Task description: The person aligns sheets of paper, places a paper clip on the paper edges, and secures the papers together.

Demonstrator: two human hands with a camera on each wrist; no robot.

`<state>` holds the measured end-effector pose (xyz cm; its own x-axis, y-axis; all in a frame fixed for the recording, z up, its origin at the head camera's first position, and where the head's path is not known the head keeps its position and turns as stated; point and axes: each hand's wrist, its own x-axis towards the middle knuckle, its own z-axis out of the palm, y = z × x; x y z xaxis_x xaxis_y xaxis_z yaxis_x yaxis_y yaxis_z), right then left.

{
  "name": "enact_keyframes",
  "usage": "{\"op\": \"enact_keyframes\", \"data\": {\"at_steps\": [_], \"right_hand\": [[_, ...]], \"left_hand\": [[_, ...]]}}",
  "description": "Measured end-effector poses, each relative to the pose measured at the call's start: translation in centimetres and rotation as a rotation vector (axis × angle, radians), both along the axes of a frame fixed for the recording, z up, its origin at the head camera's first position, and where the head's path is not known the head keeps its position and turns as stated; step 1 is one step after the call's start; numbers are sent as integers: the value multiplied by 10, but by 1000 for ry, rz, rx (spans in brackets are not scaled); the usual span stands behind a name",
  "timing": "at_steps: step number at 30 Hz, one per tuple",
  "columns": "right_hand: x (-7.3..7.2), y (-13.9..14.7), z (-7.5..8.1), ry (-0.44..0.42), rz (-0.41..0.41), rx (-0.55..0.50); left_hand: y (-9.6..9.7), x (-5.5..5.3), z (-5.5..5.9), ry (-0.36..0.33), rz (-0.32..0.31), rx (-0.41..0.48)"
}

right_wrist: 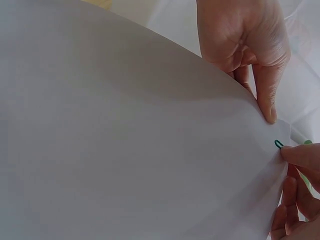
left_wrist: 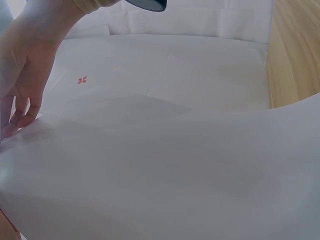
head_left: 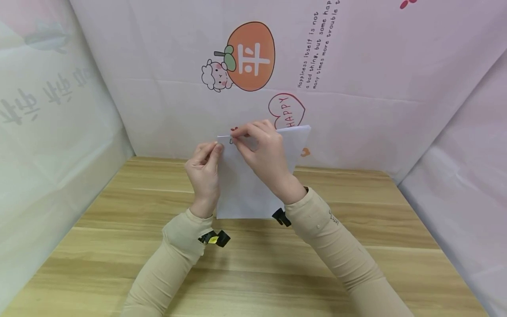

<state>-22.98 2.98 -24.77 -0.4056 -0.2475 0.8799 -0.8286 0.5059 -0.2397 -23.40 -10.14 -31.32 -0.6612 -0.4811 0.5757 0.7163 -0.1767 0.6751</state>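
Observation:
White paper [head_left: 247,189] stands upright over the table, its top edge thick at the right like several sheets together. At its upper left corner my left hand [head_left: 203,171] pinches the edge between thumb and fingers; this hand [right_wrist: 245,35] also shows in the right wrist view. A small green paper clip [right_wrist: 278,144] lies over the paper's edge, one looped end on the sheet. My right hand [head_left: 263,152] pinches the clip's other end, which its thumb and finger hide. In the left wrist view the paper [left_wrist: 165,170] fills most of the picture, with my right hand [left_wrist: 30,65] beyond it.
The wooden table [head_left: 245,273] runs under both forearms. Behind it hangs a white cloth [head_left: 166,110] with printed drawings and words, and more cloth covers both sides. A black wrist camera [head_left: 222,238] sticks out from the left sleeve, another [head_left: 281,217] from the right.

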Motion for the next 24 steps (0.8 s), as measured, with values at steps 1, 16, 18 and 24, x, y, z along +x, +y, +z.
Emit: {"op": "enact_keyframes", "data": {"at_steps": [1,16,18,24], "right_hand": [[0,0,0,0,0,0],[-1,-2,-1,17,-16,21],[0,-3,-1,22,-16,23],[0,-4,-1,39,-18,26]], "left_hand": [[0,0,0,0,1,-2],[-2,1,-1,-11,21,-48],[-2,1,-1,-10,22,-48],[-2,1,-1,-2,17,-31]]}}
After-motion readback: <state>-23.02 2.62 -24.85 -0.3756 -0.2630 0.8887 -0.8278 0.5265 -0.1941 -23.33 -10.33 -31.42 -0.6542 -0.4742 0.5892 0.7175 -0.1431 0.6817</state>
